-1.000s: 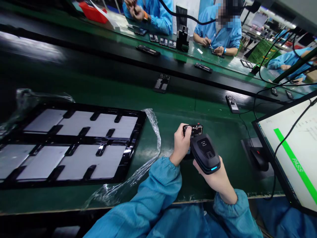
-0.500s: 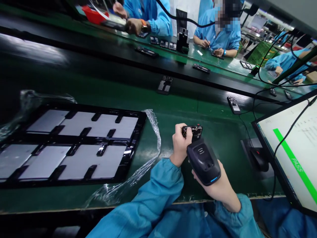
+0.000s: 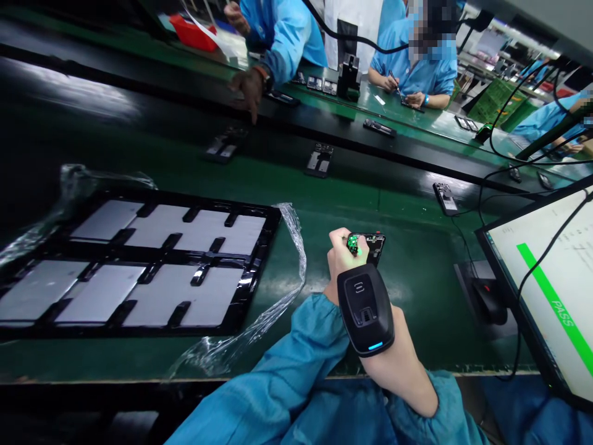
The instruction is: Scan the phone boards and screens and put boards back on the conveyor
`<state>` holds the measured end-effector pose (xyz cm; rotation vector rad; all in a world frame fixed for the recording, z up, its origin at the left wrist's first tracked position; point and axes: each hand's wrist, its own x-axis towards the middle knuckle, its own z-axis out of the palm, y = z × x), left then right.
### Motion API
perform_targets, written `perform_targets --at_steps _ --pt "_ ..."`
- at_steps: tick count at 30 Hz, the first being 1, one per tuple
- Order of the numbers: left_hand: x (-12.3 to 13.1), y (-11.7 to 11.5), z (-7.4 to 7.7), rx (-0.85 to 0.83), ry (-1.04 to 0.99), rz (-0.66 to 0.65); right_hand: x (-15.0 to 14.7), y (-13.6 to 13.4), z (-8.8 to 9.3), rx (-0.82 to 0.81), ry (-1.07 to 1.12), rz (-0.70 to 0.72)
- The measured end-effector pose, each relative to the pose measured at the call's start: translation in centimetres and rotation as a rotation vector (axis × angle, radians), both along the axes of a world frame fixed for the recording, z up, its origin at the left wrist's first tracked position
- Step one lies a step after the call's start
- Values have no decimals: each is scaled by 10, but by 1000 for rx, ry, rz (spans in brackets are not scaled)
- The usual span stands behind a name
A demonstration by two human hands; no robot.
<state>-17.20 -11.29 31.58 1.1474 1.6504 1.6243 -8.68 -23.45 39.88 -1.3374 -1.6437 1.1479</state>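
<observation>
My left hand (image 3: 341,254) is closed on an opened phone (image 3: 376,246), its bare circuit parts facing me above the bench. Green light falls on the phone's left end and on the fingers there. My right hand (image 3: 386,364) is wrapped round a black barcode scanner (image 3: 365,309) with a lit blue strip at its rear. The scanner's head points toward the phone and covers part of the left wrist. Most of the right hand's fingers are hidden under the scanner.
A black tray (image 3: 231,309) of flat silver-grey pieces lies left, with clear plastic wrap (image 3: 296,247) along its side. Phone bodies (image 3: 319,161) lie beyond. At right stand a monitor (image 3: 546,278) showing PASS and a mouse (image 3: 488,300). A co-worker's hand (image 3: 250,89) reaches over the far ledge.
The scanner has shifted left, more in line with the phone, and green light now shows on the phone. A co-worker's hand has come forward, and another phone body lies on the bench below it.
</observation>
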Motion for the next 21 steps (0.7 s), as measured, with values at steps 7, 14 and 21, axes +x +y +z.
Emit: perform_targets --at_steps 7,14,21 --pt "-2 6 1 -4 44 34 1 -2 -3 14 9 -8" --pt "-3 11 5 -13 87 77 2 -7 -4 9 36 -4" --pt "-2 11 4 -3 124 79 4 -7 -8 21 39 -1"
